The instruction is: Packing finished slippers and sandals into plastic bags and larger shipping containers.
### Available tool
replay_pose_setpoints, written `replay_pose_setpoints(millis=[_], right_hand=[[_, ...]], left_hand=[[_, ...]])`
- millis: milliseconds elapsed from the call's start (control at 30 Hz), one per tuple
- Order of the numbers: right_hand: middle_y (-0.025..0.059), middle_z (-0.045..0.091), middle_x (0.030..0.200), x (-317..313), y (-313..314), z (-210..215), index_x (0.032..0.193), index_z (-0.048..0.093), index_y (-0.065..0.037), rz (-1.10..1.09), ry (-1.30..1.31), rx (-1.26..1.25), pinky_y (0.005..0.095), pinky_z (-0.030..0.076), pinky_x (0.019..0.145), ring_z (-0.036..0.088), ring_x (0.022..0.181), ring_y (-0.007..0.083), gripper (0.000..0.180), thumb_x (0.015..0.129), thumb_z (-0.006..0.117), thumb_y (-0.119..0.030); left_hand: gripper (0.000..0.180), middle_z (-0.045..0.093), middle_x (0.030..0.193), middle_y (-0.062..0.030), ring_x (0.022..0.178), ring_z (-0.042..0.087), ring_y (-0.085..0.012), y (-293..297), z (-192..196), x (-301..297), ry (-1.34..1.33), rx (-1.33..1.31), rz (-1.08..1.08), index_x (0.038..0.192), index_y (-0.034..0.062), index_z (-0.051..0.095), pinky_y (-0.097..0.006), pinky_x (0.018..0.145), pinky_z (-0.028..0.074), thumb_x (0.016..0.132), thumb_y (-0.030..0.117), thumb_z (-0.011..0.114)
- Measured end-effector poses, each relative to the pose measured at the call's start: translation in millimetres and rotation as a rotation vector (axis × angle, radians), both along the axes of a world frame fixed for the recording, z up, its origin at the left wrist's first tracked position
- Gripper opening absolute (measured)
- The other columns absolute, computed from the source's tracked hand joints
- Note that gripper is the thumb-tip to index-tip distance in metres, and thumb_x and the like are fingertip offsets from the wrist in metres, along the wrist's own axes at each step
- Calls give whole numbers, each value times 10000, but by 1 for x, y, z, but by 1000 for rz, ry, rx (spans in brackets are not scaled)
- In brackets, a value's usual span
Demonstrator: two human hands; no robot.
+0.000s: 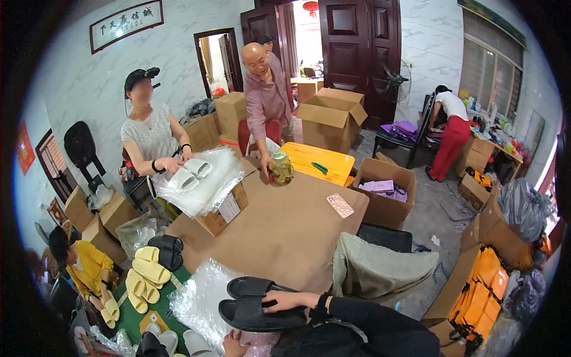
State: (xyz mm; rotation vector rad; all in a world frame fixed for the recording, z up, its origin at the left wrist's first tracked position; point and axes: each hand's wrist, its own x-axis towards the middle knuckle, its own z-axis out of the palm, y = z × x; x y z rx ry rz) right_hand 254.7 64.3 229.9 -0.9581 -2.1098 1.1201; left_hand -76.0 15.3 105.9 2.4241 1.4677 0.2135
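A pair of black slippers (256,314) lies over a stack of clear plastic bags (205,294) at the near edge of the table. My right hand (286,301) is closed on the slippers, with its fingers over the strap of the nearer one. Low in the picture, my left hand (235,344) is at the bags' near edge, its fingers bent against the plastic film; part of it is cut off by the frame. Left of the bags, yellow slippers (151,271) lie in a row on a green surface (134,321), with black slippers (165,251) beyond them.
Across the brown table (279,232), a person handles white slippers (190,172) on bags atop a carton (223,211). Another person touches a jar (281,169). A phone (340,206) lies at right. An open box of orange packages (479,291) stands at the right.
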Motion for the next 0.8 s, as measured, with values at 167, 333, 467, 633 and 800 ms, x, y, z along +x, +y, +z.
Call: replay_pose_setpoints(millis=[167, 333, 467, 633, 800], right_hand=[[180, 504, 1127, -7, 8, 10, 1177, 511, -33, 84, -49, -115, 360, 363, 898, 469, 1063, 290, 479, 827, 568, -355], [63, 552, 997, -23, 9, 22, 1122, 527, -35, 233, 183, -331, 296, 396, 800, 489, 909, 155, 407, 840, 565, -327], [-10, 508, 774, -46, 14, 5, 932, 540, -32, 642, 177, -420, 257, 361, 596, 420, 703, 75, 246, 863, 537, -268], [-22, 489, 778, -51, 3, 12, 895, 514, 6, 731, 53, -689, 269, 379, 715, 432, 782, 81, 181, 858, 523, -171], [-62, 461, 679, -34, 8, 0, 777, 536, -22, 728, 89, -806, 224, 356, 625, 416, 675, 45, 127, 829, 528, -138]], left_hand=[[299, 542, 1118, -192, 980, 501, -377, 2, 14, 10, -70, 55, 95, 1026, 33, 599, -413, 830, 422, 795, 223, 579], [322, 527, 1127, -228, 1039, 471, -392, -4, 15, 17, 43, -11, 277, 1103, 9, 552, -403, 869, 406, 865, 217, 490], [326, 525, 1132, -229, 1049, 466, -391, 0, 18, 15, -36, -23, 298, 1114, 5, 543, -403, 878, 401, 870, 212, 480], [332, 520, 1141, -231, 1066, 459, -388, 1, 26, 12, -178, -56, 340, 1131, -2, 528, -402, 892, 391, 879, 204, 464], [338, 516, 1150, -232, 1084, 451, -385, 13, 38, 13, -326, -78, 361, 1148, -10, 512, -402, 906, 381, 888, 195, 447]])
